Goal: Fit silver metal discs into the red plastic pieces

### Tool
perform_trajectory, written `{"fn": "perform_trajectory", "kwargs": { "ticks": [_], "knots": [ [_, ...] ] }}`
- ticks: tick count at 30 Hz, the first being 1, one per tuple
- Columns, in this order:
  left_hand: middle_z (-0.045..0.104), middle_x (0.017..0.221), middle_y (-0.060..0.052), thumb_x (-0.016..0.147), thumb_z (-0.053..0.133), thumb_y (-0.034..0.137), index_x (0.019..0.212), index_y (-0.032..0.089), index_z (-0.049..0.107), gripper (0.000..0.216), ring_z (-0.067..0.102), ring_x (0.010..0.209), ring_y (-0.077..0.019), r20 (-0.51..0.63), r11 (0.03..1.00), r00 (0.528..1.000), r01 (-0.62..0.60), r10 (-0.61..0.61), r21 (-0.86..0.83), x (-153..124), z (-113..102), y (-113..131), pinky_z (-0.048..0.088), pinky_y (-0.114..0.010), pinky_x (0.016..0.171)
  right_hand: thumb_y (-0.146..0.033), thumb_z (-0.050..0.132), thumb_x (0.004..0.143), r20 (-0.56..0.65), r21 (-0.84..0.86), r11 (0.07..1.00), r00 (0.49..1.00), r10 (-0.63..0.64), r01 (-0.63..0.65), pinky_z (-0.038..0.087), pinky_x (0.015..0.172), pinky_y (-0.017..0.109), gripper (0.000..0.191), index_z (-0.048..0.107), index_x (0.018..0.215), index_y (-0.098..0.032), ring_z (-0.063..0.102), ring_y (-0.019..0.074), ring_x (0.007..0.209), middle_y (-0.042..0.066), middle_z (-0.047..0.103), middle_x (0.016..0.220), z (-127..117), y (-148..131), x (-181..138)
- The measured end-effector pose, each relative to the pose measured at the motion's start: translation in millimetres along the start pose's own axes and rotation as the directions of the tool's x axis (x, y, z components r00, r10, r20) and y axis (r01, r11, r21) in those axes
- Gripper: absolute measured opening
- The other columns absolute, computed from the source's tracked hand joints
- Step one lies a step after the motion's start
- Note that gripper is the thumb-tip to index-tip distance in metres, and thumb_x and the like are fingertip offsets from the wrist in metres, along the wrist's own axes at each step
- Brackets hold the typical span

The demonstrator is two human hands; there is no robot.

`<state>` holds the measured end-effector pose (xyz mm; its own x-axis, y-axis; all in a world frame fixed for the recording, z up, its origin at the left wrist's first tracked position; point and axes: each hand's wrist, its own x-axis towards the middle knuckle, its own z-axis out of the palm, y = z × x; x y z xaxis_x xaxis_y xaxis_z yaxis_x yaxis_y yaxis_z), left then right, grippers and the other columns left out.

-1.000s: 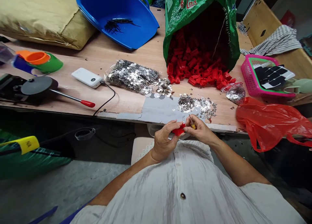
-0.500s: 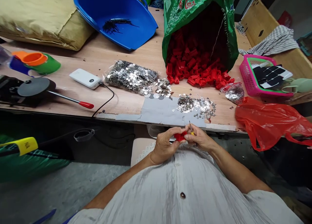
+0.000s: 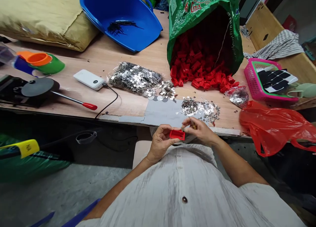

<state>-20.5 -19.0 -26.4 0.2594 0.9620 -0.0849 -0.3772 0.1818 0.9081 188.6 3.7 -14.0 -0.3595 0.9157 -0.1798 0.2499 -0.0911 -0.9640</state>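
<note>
My left hand (image 3: 160,142) grips a small red plastic case (image 3: 177,134) between thumb and fingers, just off the table's front edge. The case's hollow side faces up, and a tiny metal bit shows at its right end. My right hand (image 3: 198,131) is closed around a slim tool with a yellow part (image 3: 194,125), mostly hidden by the fingers. Its fingertips are at the right end of the red case; whether they also pinch a small metal piece I cannot make out. Beyond the hands lies a pile of small metal pieces (image 3: 197,107) on a grey sheet (image 3: 158,113).
A green sack (image 3: 179,32) spills red plastic cases (image 3: 204,76). Behind left are a clear bag of metal pieces (image 3: 135,78), a white power bank (image 3: 89,79), a red-handled lever tool (image 3: 74,99) and a blue scoop (image 3: 138,39). To the right sit a pink basket (image 3: 254,85) and a red plastic bag (image 3: 276,128).
The red case has turned so its hollow side shows. My right hand has shifted slightly up, and the tool, upright before, is now mostly covered by its fingers. The view moved slightly.
</note>
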Motion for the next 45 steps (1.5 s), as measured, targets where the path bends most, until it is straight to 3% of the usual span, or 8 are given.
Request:
{"fn": "perform_trajectory", "kwargs": {
  "ticks": [2,5,14,19,24,27,38,45],
  "knots": [
    [0.075,0.101,-0.005,0.065,0.084,0.015,0.092,0.021,0.054,0.042,0.071,0.095,-0.0215,-0.048,1.000,0.999,0.001,-0.002,-0.012,0.6,-0.6,1.3,0.055,-0.035,0.085,-0.029,0.058,0.091,-0.169,-0.377,0.925,0.980,-0.108,0.037,0.043,0.074,0.029,0.012,0.061,0.099,-0.022,0.058,0.0156,0.080,0.004,0.066,0.095,-10.3,-3.0,19.2],
    [0.075,0.102,-0.005,0.064,0.084,0.016,0.093,0.021,0.053,0.042,0.071,0.096,-0.0218,-0.076,1.000,0.997,0.006,-0.006,-0.011,0.3,-1.1,3.1,0.055,-0.037,0.087,-0.020,0.055,0.091,-0.193,-0.703,0.711,0.958,-0.211,0.014,0.043,0.083,0.031,0.011,0.064,0.099,-0.021,0.060,0.0201,0.094,0.007,0.066,0.101,-18.2,-1.1,44.7],
    [0.075,0.101,-0.004,0.065,0.083,0.013,0.092,0.020,0.057,0.038,0.070,0.098,-0.0192,-0.117,0.998,0.991,-0.069,0.070,0.006,3.2,-1.8,4.1,0.055,-0.034,0.089,-0.021,0.058,0.090,-0.104,-0.867,0.496,0.989,-0.110,-0.036,0.042,0.077,0.029,0.008,0.064,0.095,-0.021,0.060,0.0203,0.093,0.007,0.064,0.102,-9.3,1.5,78.5],
    [0.074,0.101,-0.005,0.067,0.082,0.013,0.095,0.020,0.058,0.038,0.070,0.098,-0.0187,-0.129,0.993,0.985,-0.113,0.117,0.040,7.7,-3.8,1.3,0.056,-0.034,0.089,-0.017,0.055,0.088,-0.106,-0.832,0.554,0.987,-0.119,-0.023,0.040,0.074,0.029,0.006,0.059,0.091,-0.019,0.058,0.0199,0.087,0.007,0.064,0.096,-12.4,-2.4,79.3],
    [0.073,0.104,-0.005,0.069,0.082,0.017,0.099,0.020,0.060,0.037,0.071,0.097,-0.0185,-0.158,0.962,0.961,-0.196,0.227,0.189,9.4,-2.4,-2.0,0.058,-0.034,0.090,-0.024,0.056,0.088,-0.127,-0.478,0.871,0.973,-0.193,0.111,0.041,0.067,0.026,0.009,0.055,0.097,-0.021,0.054,0.0144,0.072,0.001,0.062,0.086,-8.6,-13.9,55.9],
    [0.072,0.106,-0.005,0.072,0.080,0.020,0.106,0.021,0.061,0.039,0.071,0.096,-0.0181,-0.161,0.884,0.924,-0.266,0.348,0.385,9.5,-1.7,-5.3,0.058,-0.035,0.091,-0.027,0.057,0.087,-0.141,-0.255,0.955,0.972,-0.190,0.150,0.043,0.069,0.025,0.018,0.057,0.105,-0.021,0.055,0.0134,0.075,0.000,0.062,0.088,3.3,-18.8,38.1],
    [0.074,0.106,-0.005,0.075,0.078,0.021,0.116,0.022,0.061,0.044,0.073,0.091,-0.0172,0.136,0.387,0.727,-0.504,0.673,0.772,12.4,-2.1,-7.6,0.061,-0.030,0.083,-0.023,0.057,0.086,-0.261,-0.261,0.955,0.942,-0.211,0.141,0.042,0.064,0.025,0.007,0.063,0.089,-0.020,0.056,0.0133,0.069,0.001,0.064,0.082,28.7,-11.7,19.3],
    [0.076,0.104,-0.006,0.076,0.077,0.019,0.115,0.021,0.061,0.042,0.074,0.090,-0.0182,0.212,0.289,0.687,-0.537,0.696,0.793,13.7,-1.0,-7.2,0.061,-0.028,0.083,-0.021,0.056,0.085,-0.225,-0.329,0.937,0.955,-0.196,0.115,0.041,0.062,0.025,0.007,0.062,0.089,-0.020,0.054,0.0126,0.066,0.000,0.065,0.082,26.0,-15.8,17.4]
  ]
}}
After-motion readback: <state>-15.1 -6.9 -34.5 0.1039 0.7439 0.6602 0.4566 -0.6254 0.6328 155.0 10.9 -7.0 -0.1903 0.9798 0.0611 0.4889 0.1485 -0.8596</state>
